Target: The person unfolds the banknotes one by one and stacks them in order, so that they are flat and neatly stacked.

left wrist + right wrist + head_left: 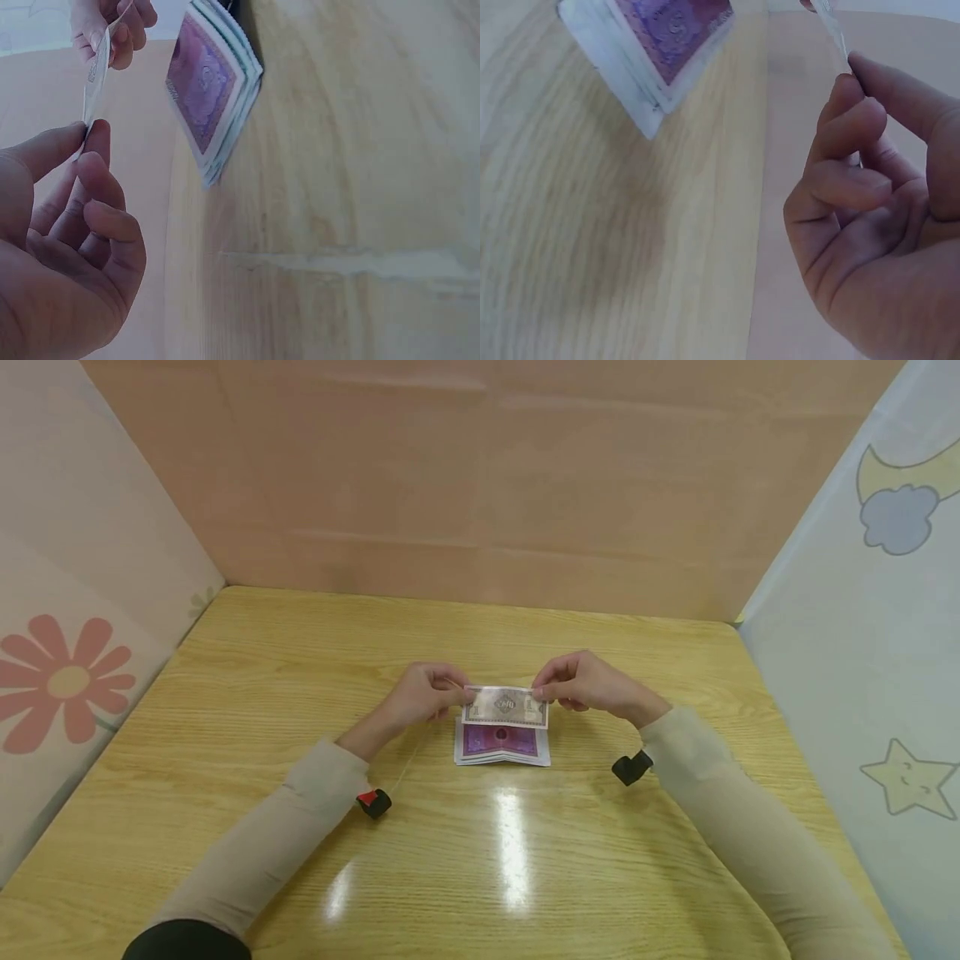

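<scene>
Between both hands a brownish banknote (505, 705) is stretched flat, a "1" printed near its corners. My left hand (429, 692) pinches its left end between thumb and forefinger, and my right hand (592, 682) pinches the right end the same way. Just below and partly behind it lies a stack of banknotes (501, 743) with a purple note on top, creased down the middle. In the left wrist view the held note (94, 82) appears nearly edge-on, apart from the stack (206, 86). The right wrist view shows the stack's corner (660, 90) on the table.
The wooden table (300, 652) spreads around the stack, with bright reflections in front. A pinkish-brown panel (480, 485) stands behind it. Patterned white panels (900, 677) flank both sides. Small black devices (632, 767) hang at the wrists.
</scene>
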`<control>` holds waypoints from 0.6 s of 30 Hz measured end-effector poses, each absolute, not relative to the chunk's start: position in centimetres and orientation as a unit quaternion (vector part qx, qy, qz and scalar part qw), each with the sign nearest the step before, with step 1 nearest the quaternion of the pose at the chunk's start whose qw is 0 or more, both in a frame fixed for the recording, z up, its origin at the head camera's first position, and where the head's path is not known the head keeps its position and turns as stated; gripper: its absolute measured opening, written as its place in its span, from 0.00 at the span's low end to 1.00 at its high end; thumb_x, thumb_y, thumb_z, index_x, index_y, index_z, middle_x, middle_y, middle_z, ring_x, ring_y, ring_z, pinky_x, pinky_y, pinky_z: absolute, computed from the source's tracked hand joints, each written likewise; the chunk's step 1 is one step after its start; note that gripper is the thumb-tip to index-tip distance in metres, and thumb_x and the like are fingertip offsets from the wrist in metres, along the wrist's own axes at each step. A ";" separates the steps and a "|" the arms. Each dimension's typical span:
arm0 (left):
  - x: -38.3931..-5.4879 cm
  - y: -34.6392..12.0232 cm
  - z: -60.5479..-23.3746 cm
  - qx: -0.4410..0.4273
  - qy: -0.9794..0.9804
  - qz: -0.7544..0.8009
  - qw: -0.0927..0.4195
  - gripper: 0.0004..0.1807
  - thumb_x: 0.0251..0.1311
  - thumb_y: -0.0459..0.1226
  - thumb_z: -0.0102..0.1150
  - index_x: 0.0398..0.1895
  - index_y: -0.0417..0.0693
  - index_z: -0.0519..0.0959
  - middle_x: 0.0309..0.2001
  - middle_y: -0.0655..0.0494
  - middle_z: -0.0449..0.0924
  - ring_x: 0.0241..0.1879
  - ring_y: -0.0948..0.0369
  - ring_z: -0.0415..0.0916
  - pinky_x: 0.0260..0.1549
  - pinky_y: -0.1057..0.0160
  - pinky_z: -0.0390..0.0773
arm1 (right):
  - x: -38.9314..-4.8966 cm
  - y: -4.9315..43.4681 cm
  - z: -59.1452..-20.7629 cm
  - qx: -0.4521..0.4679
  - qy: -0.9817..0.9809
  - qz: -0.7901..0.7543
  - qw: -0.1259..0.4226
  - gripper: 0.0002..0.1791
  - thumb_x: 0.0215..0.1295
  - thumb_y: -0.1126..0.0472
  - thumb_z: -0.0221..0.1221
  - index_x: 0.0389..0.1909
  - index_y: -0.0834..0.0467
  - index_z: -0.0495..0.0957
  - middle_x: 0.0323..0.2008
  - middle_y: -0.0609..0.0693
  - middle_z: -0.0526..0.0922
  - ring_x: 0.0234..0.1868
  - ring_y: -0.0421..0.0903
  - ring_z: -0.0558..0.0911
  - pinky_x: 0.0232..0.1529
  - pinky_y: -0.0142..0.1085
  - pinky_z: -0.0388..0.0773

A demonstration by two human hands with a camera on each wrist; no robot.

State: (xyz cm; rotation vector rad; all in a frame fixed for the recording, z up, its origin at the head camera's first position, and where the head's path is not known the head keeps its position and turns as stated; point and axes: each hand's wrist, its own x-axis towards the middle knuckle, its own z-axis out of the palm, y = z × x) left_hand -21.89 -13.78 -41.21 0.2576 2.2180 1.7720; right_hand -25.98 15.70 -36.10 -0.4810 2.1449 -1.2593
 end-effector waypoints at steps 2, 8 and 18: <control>-21.7 -13.7 -41.5 0.100 0.779 0.601 0.147 0.09 0.62 0.38 0.70 0.41 0.45 0.84 0.31 0.45 0.86 0.18 0.57 0.68 0.17 0.65 0.66 | -25.7 15.6 -36.5 -0.176 0.812 -0.466 0.303 0.09 0.67 0.59 0.66 0.42 0.61 0.83 0.29 0.58 0.79 0.19 0.41 0.67 0.20 0.31 0.60; -21.1 -13.3 -42.1 0.115 0.820 0.541 0.148 0.07 0.60 0.37 0.71 0.35 0.44 0.83 0.24 0.50 0.82 0.17 0.61 0.69 0.16 0.66 0.68 | -25.2 15.2 -38.3 -0.174 0.826 -0.439 0.309 0.07 0.67 0.62 0.66 0.40 0.62 0.83 0.26 0.57 0.79 0.18 0.40 0.66 0.18 0.30 0.59; -20.7 -12.4 -42.5 0.106 0.897 0.404 0.144 0.09 0.58 0.41 0.73 0.27 0.49 0.82 0.30 0.56 0.79 0.31 0.59 0.73 0.30 0.62 0.73 | -24.6 14.2 -40.4 -0.220 0.870 -0.360 0.256 0.04 0.64 0.64 0.67 0.36 0.60 0.84 0.28 0.48 0.82 0.26 0.41 0.74 0.28 0.33 0.71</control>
